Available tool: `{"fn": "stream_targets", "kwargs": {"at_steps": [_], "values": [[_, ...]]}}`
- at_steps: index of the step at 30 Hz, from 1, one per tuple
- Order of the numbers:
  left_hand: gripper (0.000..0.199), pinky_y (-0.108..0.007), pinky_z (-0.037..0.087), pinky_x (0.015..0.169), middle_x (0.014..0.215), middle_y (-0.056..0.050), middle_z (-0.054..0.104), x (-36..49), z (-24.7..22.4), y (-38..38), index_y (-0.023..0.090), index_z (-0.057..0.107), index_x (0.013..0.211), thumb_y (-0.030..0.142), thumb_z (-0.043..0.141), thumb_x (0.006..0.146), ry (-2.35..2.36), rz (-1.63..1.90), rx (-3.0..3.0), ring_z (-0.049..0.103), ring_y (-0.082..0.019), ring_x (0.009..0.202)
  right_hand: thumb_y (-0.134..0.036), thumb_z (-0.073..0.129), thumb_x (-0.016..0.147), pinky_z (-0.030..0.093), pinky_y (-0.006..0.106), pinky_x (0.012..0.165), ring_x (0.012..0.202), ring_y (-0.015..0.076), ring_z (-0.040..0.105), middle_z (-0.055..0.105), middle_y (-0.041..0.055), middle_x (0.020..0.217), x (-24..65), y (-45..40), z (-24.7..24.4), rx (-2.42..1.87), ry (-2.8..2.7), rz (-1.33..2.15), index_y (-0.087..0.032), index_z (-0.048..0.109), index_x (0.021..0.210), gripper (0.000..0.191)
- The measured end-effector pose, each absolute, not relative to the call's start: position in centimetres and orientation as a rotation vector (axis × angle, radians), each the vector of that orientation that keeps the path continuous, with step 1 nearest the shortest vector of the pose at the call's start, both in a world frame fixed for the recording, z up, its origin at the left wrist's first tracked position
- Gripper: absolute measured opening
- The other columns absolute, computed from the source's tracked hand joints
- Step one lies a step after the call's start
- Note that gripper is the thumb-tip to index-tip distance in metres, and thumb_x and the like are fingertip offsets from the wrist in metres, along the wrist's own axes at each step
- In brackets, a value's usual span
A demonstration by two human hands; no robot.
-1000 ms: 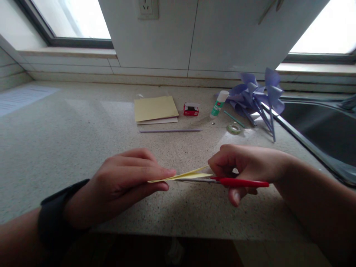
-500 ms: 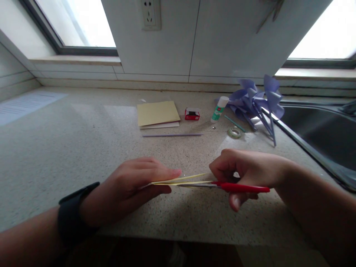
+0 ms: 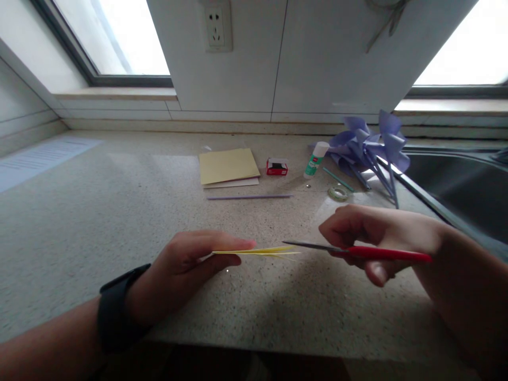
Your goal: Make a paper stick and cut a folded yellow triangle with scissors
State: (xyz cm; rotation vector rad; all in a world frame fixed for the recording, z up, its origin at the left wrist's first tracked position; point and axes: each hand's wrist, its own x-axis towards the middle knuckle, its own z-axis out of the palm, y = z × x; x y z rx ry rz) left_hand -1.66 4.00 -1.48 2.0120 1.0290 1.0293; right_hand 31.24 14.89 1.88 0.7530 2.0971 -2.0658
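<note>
Between thumb and fingers, my left hand (image 3: 190, 264) pinches a yellow piece of paper (image 3: 265, 251), seen nearly edge-on above the counter. Its right end fans out into several thin layers. My right hand (image 3: 377, 233) is closed round the red handles of a pair of scissors (image 3: 389, 254). Their grey blades point left, the tip close to the paper's loose end; whether they touch it I cannot tell. A dark watch band (image 3: 119, 307) circles my left wrist.
Farther back lie a stack of yellow paper (image 3: 229, 165), a purple stick (image 3: 250, 197), a small red box (image 3: 277, 167), a glue stick (image 3: 316, 160), a tape roll (image 3: 338, 193), a green stick (image 3: 338, 179) and purple paper pinwheels (image 3: 367, 145). A sink (image 3: 456, 185) is at right.
The scissors have moved right and up, out from between the paper's layers. My left hand still pinches the paper, now held more level. The view has tilted slightly.
</note>
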Motion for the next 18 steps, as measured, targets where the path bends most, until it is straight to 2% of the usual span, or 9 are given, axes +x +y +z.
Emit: {"fn": "stream_targets", "kwargs": {"at_steps": [4,9,18], "values": [[0.027,-0.024,0.061,0.085,0.110,0.000,0.079,-1.80,-1.71,3.89,0.032,0.075,0.115,0.018,0.064,0.094,1.074,1.107,1.926,0.075,-0.015,0.098,-0.052,0.088,0.065,0.028,0.016,0.036,0.042,0.0047,0.043,0.053,-0.0072,0.056,32.44,15.53,2.22,0.749,2.056,-2.099,-0.019,0.049,0.072,0.052],[0.030,-0.026,0.062,0.085,0.111,0.000,0.078,-1.89,-1.84,4.09,0.034,0.074,0.116,0.017,0.065,0.094,0.983,1.178,1.894,0.075,-0.016,0.098,-0.049,0.091,0.060,0.029,0.017,0.036,0.043,0.0056,0.044,0.055,-0.0055,0.057,32.55,15.77,2.10,0.755,2.032,-2.076,-0.018,0.052,0.071,0.051],[0.026,-0.034,0.064,0.086,0.111,-0.002,0.078,-2.16,-1.99,4.13,0.033,0.075,0.115,0.021,0.063,0.095,1.050,1.158,1.864,0.075,-0.021,0.098,-0.053,0.089,0.063,0.030,0.017,0.037,0.044,0.0054,0.044,0.054,-0.0063,0.058,32.56,15.66,2.48,0.761,2.038,-2.036,-0.019,0.050,0.072,0.053]]}}
